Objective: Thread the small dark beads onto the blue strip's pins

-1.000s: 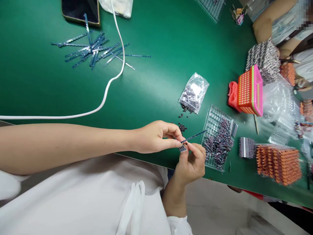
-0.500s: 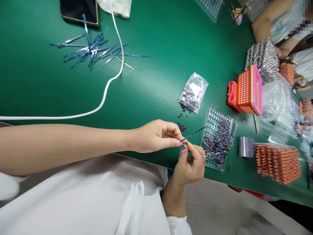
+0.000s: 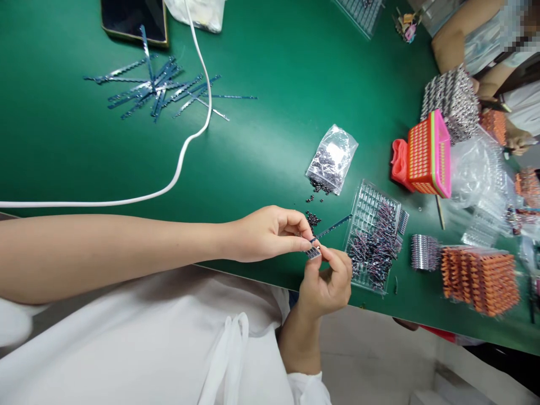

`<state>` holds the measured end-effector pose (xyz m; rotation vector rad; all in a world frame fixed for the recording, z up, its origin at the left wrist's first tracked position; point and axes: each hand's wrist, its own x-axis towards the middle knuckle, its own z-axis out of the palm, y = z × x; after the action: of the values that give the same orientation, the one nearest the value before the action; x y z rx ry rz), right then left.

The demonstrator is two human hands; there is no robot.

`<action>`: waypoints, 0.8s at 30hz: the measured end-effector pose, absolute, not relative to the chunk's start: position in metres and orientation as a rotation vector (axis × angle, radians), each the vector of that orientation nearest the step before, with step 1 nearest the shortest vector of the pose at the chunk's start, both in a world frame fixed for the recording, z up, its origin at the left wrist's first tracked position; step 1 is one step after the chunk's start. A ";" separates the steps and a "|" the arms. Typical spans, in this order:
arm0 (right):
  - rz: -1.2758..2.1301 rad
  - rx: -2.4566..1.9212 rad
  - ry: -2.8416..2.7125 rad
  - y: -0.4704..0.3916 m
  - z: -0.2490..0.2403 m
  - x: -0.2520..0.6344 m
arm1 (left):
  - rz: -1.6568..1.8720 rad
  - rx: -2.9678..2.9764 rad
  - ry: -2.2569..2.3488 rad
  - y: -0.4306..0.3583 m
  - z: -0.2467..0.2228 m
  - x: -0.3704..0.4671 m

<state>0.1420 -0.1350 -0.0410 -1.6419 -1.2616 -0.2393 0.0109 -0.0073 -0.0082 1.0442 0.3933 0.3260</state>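
Note:
My left hand (image 3: pixel 280 233) pinches a thin blue notched strip (image 3: pixel 335 226), which slants up to the right from its fingertips. My right hand (image 3: pixel 327 278) is closed at the fingertips against the strip's lower end, on a part too small to make out. A small grey piece (image 3: pixel 313 252) shows between the two hands. Small dark beads (image 3: pixel 313 219) lie just beyond my left fingertips, and a clear bag of dark beads (image 3: pixel 332 160) rests farther up. Right of my hands, a clear tray (image 3: pixel 367 197) holds a heap of thin dark and pinkish pieces.
Many blue strips (image 3: pixel 156 90) lie at upper left, near a phone (image 3: pixel 135 19) and a white cable (image 3: pixel 181 160). Rightward are an orange and pink basket (image 3: pixel 426 154), stacked orange pieces (image 3: pixel 478 280) and a grey stack (image 3: pixel 424 252). Another person's arms (image 3: pixel 453 42) reach in at upper right.
The view has shifted slightly. Both hands remain together, and the strip between them is tilted almost as before. The other person's hand at the far right has moved a little.

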 end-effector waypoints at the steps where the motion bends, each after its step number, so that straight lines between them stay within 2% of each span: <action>1: -0.200 -1.641 -1.234 -0.135 -0.041 0.142 | 0.320 1.035 0.405 -0.007 -0.008 0.011; 10: 0.072 -1.567 -1.040 -0.132 -0.038 0.142 | 0.315 1.071 0.514 -0.007 -0.008 0.013; 24: 0.118 -1.560 -1.043 -0.133 -0.036 0.140 | 0.340 1.118 0.491 -0.008 -0.009 0.012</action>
<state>0.1404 -0.1325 -0.0364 -1.5595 -1.0433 0.1182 0.0123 -0.0077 -0.0094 1.1178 0.4909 0.3401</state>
